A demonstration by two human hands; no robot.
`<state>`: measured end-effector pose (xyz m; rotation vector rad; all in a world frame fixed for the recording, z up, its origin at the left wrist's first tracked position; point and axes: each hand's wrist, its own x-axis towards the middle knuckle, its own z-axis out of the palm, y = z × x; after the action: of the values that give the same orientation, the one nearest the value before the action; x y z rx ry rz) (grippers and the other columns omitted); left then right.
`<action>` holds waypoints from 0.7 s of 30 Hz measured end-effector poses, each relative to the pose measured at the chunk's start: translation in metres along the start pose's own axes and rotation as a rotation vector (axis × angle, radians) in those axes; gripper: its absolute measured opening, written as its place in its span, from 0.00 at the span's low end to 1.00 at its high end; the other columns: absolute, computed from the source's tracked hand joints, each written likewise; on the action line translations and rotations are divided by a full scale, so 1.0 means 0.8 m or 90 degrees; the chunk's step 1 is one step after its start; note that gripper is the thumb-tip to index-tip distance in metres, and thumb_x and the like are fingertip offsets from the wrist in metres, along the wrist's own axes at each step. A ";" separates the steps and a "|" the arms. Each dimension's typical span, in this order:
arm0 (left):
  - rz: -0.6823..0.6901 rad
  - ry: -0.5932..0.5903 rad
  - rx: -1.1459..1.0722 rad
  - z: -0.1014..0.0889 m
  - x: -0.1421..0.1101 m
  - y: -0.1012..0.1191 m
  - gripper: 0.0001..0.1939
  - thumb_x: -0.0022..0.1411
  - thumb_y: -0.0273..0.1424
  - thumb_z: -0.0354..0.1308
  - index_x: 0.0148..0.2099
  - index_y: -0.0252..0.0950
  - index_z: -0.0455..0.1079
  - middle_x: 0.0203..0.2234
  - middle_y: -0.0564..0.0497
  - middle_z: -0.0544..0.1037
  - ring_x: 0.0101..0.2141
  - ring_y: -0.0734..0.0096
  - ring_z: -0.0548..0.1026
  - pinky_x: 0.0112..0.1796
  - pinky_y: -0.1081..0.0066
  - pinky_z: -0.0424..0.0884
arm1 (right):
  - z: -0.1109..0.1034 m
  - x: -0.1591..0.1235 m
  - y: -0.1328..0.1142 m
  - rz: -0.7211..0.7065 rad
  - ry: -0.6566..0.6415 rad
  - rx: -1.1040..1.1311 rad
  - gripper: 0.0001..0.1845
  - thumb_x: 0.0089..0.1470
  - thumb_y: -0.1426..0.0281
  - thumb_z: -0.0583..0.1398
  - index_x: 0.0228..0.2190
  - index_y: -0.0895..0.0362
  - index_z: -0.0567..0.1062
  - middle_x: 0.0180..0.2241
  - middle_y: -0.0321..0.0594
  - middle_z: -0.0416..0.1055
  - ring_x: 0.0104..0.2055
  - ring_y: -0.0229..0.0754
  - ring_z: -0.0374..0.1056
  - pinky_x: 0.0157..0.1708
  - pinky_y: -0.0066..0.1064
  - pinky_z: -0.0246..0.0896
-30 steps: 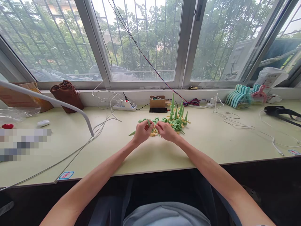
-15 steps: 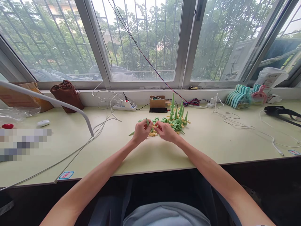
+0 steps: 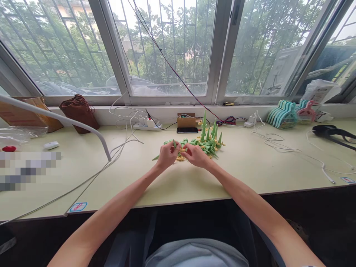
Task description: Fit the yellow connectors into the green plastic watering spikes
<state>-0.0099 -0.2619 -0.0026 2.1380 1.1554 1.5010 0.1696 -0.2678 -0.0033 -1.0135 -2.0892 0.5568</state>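
My left hand (image 3: 167, 153) is closed on a green plastic cone (image 3: 174, 143), its tip pointing up between the fingers. Close beside it, my right hand (image 3: 195, 155) pinches a small yellow plastic piece (image 3: 182, 150), which meets the base of the cone; whether the two are joined is hidden by the fingers. Around and behind both hands lies a pile of green plastic pieces (image 3: 209, 149) with yellow ones among them. Several green spires (image 3: 204, 124) stand upright at the pile's right. Another green cone (image 3: 156, 158) lies left of my left hand.
Behind the pile are a black phone (image 3: 187, 130) and a small cardboard box (image 3: 186, 120). A power strip (image 3: 147, 127) and white cables stand back left. A thin grey curved arm (image 3: 91, 128) crosses the left side. Small turquoise hangers (image 3: 282, 114) and black glasses (image 3: 330, 131) are at right.
My right fingers have shifted very slightly toward my left hand, and the yellow piece sits a little differently against the cone. The pile has not moved.
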 end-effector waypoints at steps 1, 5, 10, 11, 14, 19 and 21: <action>0.000 -0.001 0.002 0.000 0.000 0.000 0.13 0.66 0.40 0.56 0.32 0.36 0.69 0.22 0.53 0.73 0.18 0.76 0.67 0.22 0.74 0.66 | 0.000 0.000 0.002 -0.005 0.000 0.001 0.07 0.60 0.64 0.59 0.35 0.56 0.70 0.22 0.31 0.66 0.23 0.35 0.59 0.29 0.28 0.52; 0.006 -0.016 0.010 0.001 -0.001 -0.002 0.13 0.66 0.39 0.55 0.32 0.36 0.69 0.22 0.54 0.72 0.18 0.78 0.65 0.21 0.75 0.64 | 0.002 0.001 0.006 -0.025 -0.008 0.001 0.11 0.61 0.67 0.57 0.27 0.55 0.66 0.21 0.31 0.63 0.23 0.35 0.56 0.28 0.28 0.49; 0.004 -0.025 0.015 0.003 -0.002 -0.006 0.12 0.66 0.39 0.55 0.33 0.37 0.70 0.21 0.54 0.72 0.19 0.75 0.68 0.22 0.74 0.65 | 0.001 0.000 0.002 -0.004 -0.041 -0.018 0.21 0.66 0.64 0.52 0.20 0.55 0.61 0.18 0.33 0.60 0.22 0.35 0.54 0.27 0.28 0.48; 0.003 -0.026 0.014 0.003 -0.002 -0.006 0.12 0.66 0.39 0.55 0.33 0.37 0.70 0.21 0.54 0.72 0.19 0.75 0.68 0.22 0.74 0.65 | 0.001 0.000 0.001 0.000 -0.043 -0.020 0.22 0.66 0.64 0.52 0.20 0.55 0.61 0.18 0.33 0.61 0.22 0.35 0.55 0.27 0.28 0.48; 0.000 -0.025 0.012 0.003 -0.002 -0.004 0.12 0.66 0.38 0.55 0.32 0.36 0.69 0.22 0.53 0.73 0.19 0.75 0.68 0.23 0.74 0.65 | 0.000 -0.001 -0.001 0.000 -0.029 -0.018 0.16 0.65 0.63 0.55 0.26 0.56 0.67 0.19 0.32 0.63 0.22 0.35 0.56 0.28 0.28 0.49; -0.004 -0.028 0.018 0.002 -0.002 0.002 0.12 0.66 0.38 0.55 0.32 0.36 0.69 0.23 0.54 0.73 0.19 0.77 0.65 0.23 0.74 0.64 | 0.001 0.000 0.003 -0.007 -0.008 -0.006 0.07 0.60 0.68 0.60 0.31 0.56 0.68 0.22 0.31 0.65 0.23 0.34 0.57 0.28 0.27 0.51; -0.007 -0.035 0.017 0.002 -0.002 0.003 0.12 0.65 0.38 0.55 0.33 0.36 0.69 0.22 0.55 0.73 0.19 0.78 0.65 0.23 0.74 0.64 | 0.002 0.000 0.004 -0.013 -0.009 -0.004 0.11 0.62 0.68 0.58 0.27 0.56 0.65 0.21 0.31 0.64 0.23 0.34 0.55 0.27 0.27 0.49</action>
<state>-0.0078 -0.2647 -0.0030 2.1732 1.1730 1.4211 0.1696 -0.2658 -0.0064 -0.9936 -2.1125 0.5498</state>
